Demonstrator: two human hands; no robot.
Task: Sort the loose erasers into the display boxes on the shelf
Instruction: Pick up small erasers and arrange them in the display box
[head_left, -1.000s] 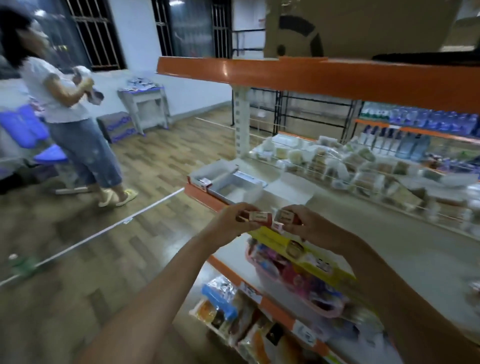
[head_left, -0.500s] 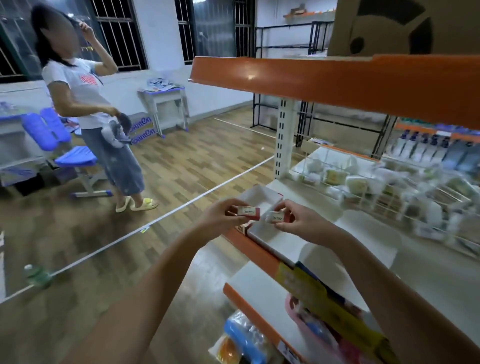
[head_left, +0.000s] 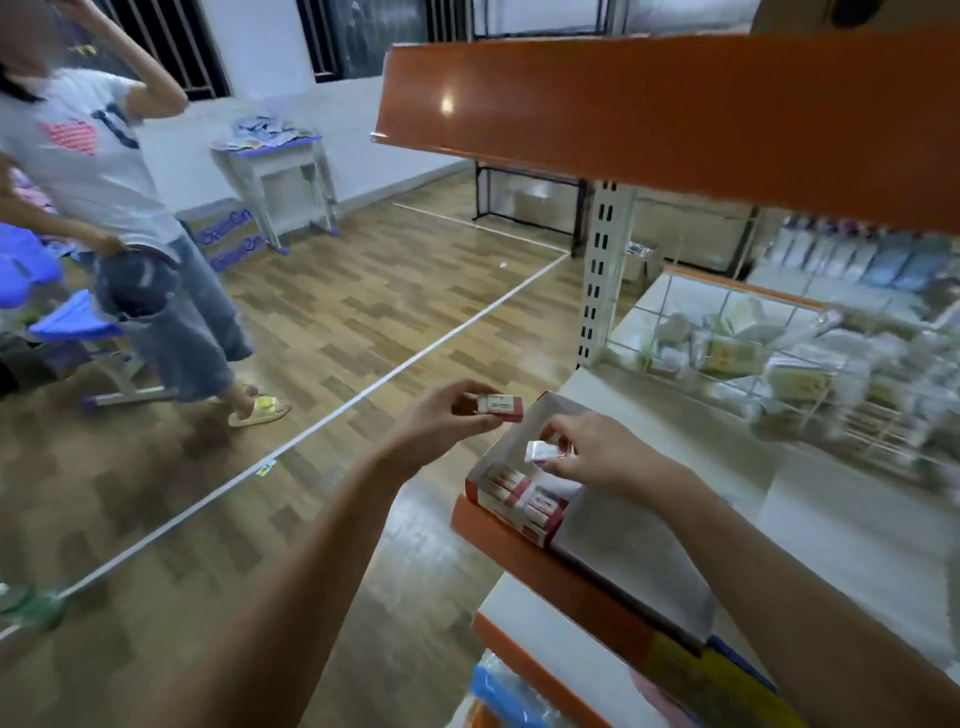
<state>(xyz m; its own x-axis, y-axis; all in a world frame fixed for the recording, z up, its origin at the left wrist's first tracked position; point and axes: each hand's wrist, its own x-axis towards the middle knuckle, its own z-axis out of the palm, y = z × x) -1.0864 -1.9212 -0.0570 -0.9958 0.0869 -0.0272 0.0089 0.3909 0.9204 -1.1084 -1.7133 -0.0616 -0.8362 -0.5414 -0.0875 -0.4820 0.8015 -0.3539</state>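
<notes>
Erasers sit one in each hand: the left hand (head_left: 441, 421) pinches a red-sleeved eraser (head_left: 500, 406) at 10 o'clock of the box (head_left: 511, 499), and the right hand (head_left: 597, 457) pinches a wrapped one (head_left: 543, 451) over it. They look light, firm and slightly slick, best held by the long sides.

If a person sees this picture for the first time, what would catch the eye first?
Probably the two hands in the middle: the left hand holds a red-and-white eraser, and the right hand pinches another eraser above the open display box at the shelf's corner. Next, the big orange shelf edge above, and a person standing far left.
</notes>
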